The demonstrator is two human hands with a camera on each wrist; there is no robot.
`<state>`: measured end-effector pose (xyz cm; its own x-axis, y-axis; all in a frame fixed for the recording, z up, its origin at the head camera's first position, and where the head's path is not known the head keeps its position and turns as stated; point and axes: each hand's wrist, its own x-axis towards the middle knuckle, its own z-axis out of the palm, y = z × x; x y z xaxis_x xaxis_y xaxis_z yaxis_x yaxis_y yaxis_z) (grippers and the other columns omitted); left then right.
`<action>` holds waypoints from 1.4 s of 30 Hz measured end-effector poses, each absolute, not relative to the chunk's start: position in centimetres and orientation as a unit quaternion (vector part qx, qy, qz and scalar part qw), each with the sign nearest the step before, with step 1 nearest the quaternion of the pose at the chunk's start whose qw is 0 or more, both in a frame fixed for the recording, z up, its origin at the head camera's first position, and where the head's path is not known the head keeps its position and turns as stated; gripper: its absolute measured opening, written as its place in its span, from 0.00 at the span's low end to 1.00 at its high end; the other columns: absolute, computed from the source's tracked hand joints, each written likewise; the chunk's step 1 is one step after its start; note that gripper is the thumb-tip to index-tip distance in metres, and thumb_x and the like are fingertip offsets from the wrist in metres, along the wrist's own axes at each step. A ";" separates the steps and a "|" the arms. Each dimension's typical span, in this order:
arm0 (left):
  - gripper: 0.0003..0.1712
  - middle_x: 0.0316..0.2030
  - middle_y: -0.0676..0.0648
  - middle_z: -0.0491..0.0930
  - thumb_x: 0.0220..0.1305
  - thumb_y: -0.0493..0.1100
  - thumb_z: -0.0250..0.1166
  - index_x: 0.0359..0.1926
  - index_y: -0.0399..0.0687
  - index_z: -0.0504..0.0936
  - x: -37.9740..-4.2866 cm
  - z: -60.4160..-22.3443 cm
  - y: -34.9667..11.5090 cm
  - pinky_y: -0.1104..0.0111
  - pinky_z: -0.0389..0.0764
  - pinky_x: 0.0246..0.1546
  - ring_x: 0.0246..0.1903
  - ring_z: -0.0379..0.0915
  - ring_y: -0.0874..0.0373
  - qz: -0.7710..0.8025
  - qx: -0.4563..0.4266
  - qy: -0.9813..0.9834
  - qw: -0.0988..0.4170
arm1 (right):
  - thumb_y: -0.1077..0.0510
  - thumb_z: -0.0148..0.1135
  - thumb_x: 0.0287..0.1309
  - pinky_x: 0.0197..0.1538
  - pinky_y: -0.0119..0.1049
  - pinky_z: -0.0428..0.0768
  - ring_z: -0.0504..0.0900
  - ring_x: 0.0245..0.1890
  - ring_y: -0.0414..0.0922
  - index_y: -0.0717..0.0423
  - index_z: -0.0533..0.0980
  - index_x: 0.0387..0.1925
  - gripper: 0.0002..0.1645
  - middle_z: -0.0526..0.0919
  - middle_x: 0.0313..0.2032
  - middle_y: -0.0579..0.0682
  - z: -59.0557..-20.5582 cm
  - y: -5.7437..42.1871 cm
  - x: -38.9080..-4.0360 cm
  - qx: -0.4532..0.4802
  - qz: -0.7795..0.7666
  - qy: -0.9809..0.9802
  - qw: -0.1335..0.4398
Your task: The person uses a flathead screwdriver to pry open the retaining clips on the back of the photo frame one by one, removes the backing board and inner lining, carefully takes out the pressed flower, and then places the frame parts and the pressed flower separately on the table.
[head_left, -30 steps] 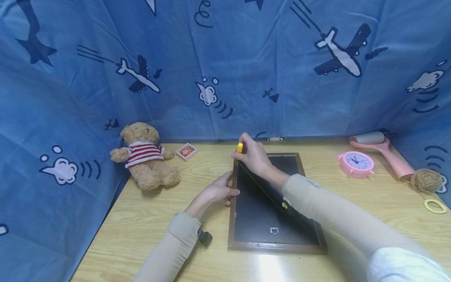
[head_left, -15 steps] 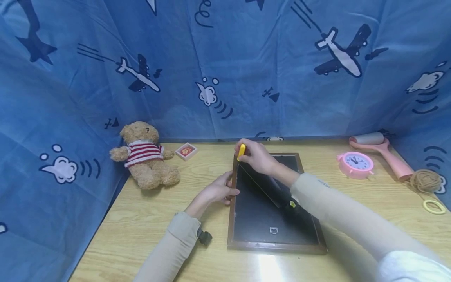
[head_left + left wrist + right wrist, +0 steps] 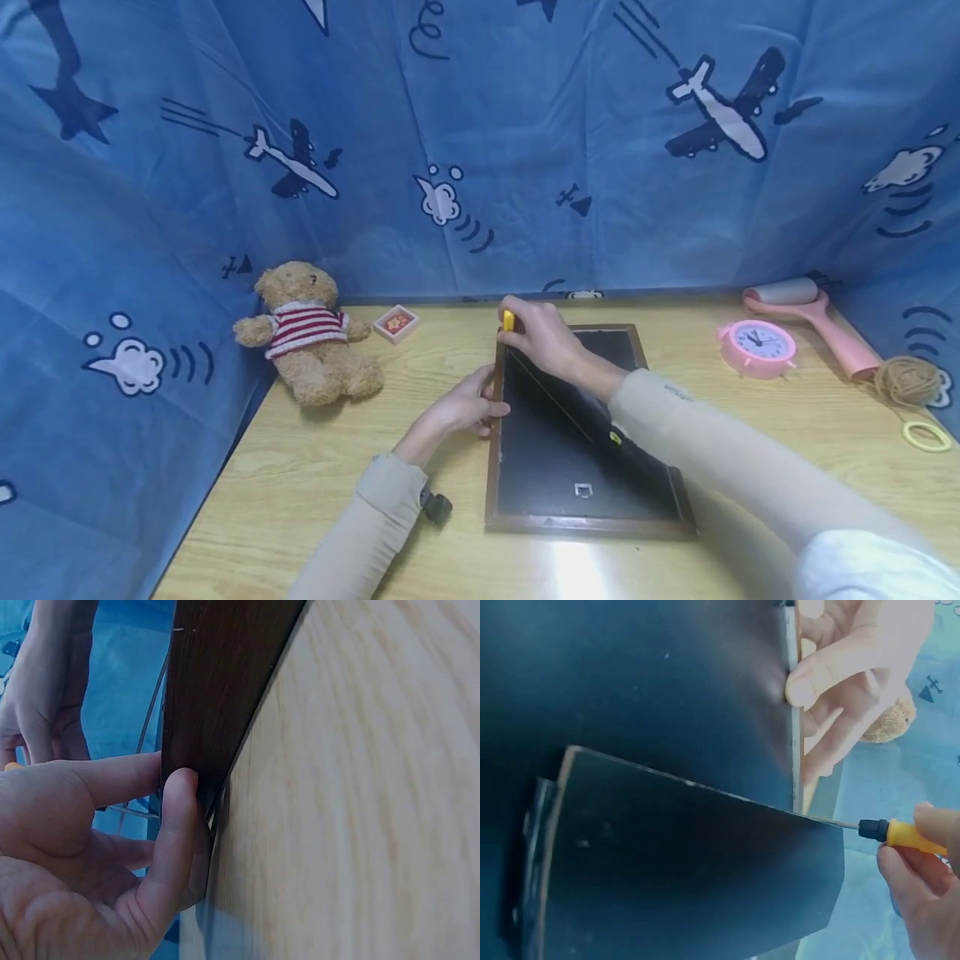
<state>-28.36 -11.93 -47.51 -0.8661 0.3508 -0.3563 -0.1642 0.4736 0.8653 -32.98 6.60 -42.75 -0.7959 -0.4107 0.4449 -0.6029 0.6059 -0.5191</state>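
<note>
A picture frame (image 3: pixel 540 467) with a brown rim lies back side up on the wooden table, its black backing showing. My left hand (image 3: pixel 467 404) grips the frame's left rim, thumb on top and fingers at the outer side. At the far left corner, my right hand (image 3: pixel 547 337) pinches the yellow handle of a screwdriver (image 3: pixel 915 836). In the right wrist view, its thin metal shaft points at the frame's rim and overlaps the end of a black stand flap (image 3: pixel 690 877). That flap slants over the backing; the shaft's tip is hidden.
A teddy bear (image 3: pixel 315 342) sits at the back left, beside a small pink box (image 3: pixel 396 323). On the right are a pink alarm clock (image 3: pixel 759 348), a pink lint roller (image 3: pixel 832 333), a ball of twine (image 3: pixel 907 382) and a yellow ring (image 3: pixel 927 437). Blue curtain (image 3: pixel 510 125) walls the table.
My right hand has shifted slightly down and toward me, and the screwdriver's handle tilted right, then came back more upright. The left hand and the frame stay in place.
</note>
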 end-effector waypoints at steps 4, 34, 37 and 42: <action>0.49 0.39 0.49 0.62 0.73 0.35 0.66 0.85 0.49 0.48 -28.4 -47.5 -11.9 0.74 0.80 0.22 0.26 0.69 0.59 0.510 0.058 0.821 0.249 | 0.58 0.73 0.65 0.33 0.36 0.82 0.81 0.29 0.45 0.54 0.79 0.42 0.09 0.88 0.33 0.50 -42.8 6.3 -33.2 0.272 0.336 -0.890 0.147; 0.50 0.41 0.46 0.66 0.72 0.35 0.67 0.85 0.46 0.49 -28.5 -47.7 -11.8 0.73 0.83 0.23 0.28 0.74 0.58 0.507 0.058 0.824 0.244 | 0.67 0.66 0.66 0.59 0.49 0.90 0.88 0.54 0.53 0.56 0.82 0.55 0.17 0.89 0.52 0.56 -43.4 5.8 -34.3 0.212 0.461 -0.860 0.049; 0.50 0.41 0.47 0.65 0.72 0.35 0.67 0.85 0.47 0.49 -28.5 -47.7 -11.8 0.73 0.83 0.24 0.28 0.73 0.58 0.506 0.058 0.825 0.244 | 0.65 0.68 0.67 0.57 0.49 0.91 0.90 0.53 0.54 0.56 0.81 0.53 0.14 0.90 0.49 0.56 -43.2 5.7 -34.1 0.236 0.436 -0.866 0.069; 0.49 0.41 0.47 0.63 0.71 0.35 0.67 0.84 0.48 0.50 -28.5 -47.7 -11.9 0.73 0.84 0.24 0.29 0.71 0.58 0.506 0.060 0.826 0.241 | 0.64 0.69 0.65 0.47 0.44 0.93 0.91 0.44 0.52 0.58 0.79 0.48 0.11 0.90 0.41 0.56 -42.9 5.3 -33.5 0.275 0.377 -0.877 0.115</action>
<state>-28.50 -11.91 -47.68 -0.8764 0.3435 -0.3376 -0.1444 0.4814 0.8645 -33.48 5.28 -42.90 -0.8218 -0.3965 0.4092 -0.5698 0.5643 -0.5974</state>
